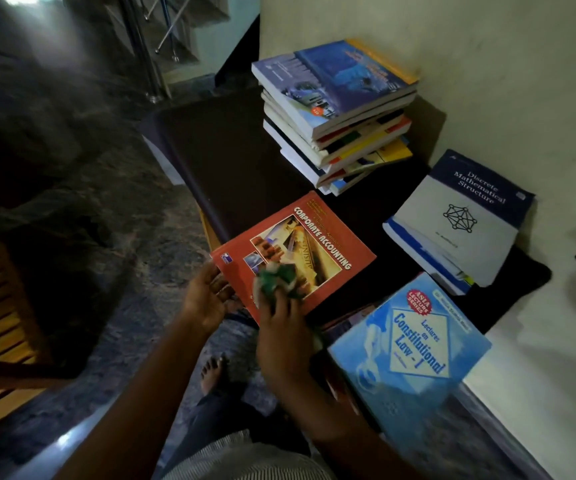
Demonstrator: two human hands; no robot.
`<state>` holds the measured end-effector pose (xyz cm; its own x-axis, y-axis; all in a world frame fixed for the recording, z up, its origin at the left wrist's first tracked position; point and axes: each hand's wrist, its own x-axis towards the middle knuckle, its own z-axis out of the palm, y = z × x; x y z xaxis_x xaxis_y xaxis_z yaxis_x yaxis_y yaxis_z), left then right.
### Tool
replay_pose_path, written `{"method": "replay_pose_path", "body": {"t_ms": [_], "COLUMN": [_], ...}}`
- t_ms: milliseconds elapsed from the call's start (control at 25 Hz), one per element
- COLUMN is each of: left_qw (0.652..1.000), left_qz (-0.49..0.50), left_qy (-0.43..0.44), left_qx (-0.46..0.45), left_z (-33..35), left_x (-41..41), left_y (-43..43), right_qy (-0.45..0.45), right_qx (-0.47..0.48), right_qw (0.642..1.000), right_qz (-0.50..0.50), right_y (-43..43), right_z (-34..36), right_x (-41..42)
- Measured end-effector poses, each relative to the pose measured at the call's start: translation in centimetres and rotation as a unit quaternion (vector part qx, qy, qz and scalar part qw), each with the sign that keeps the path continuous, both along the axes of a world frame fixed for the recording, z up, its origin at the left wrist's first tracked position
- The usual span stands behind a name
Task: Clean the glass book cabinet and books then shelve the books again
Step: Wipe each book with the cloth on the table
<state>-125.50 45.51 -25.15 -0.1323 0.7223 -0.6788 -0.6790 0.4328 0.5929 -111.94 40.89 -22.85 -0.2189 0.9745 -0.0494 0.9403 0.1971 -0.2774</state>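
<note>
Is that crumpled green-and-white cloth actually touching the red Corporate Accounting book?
Touching. The head view shows the right hand gripping the crumpled green-and-white cloth against the red Corporate Accounting book.

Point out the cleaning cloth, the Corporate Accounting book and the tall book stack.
cleaning cloth [277, 280], head view, middle of the green-white wad.
Corporate Accounting book [300, 247], head view, cover picture.
tall book stack [335, 98], head view, top book's cover.
</note>
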Motion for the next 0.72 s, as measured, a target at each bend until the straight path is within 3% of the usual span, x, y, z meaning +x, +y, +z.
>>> {"method": "replay_pose_path", "body": {"t_ms": [120,240,360,480,600,720], "left_qw": [1.0,0.999,0.998,0.99,0.955,0.87], "left_qz": [0.008,0.028,0.025,0.08,0.118,0.085], "left_qy": [0.004,-0.004,0.048,0.107,0.21,0.399], "left_qx": [-0.011,-0.032,-0.028,0.042,0.171,0.276], "left_z": [0.4,0.7,1.3,4.0,7.7,11.0], "left_x": [0.3,0.3,0.9,2.5,3.6,3.4], "left_y": [-0.1,-0.2,-0.1,0.0,-0.5,-1.6], "right_qy": [0.011,0.101,0.248,0.344,0.393,0.418], "right_qx": [-0.024,-0.086,-0.089,-0.028,0.043,0.103], "right_qw": [0.996,0.972,0.955,0.936,0.917,0.903], "right_qz": [0.081,0.196,0.139,0.07,0.051,0.016], "right_y": [-0.9,-0.6,0.3,2.4,3.7,4.1], "right_z": [0.3,0.4,2.3,5.9,9.2,10.9], "right_x": [0.8,2.9,4.3,6.9,9.7,11.1]}}
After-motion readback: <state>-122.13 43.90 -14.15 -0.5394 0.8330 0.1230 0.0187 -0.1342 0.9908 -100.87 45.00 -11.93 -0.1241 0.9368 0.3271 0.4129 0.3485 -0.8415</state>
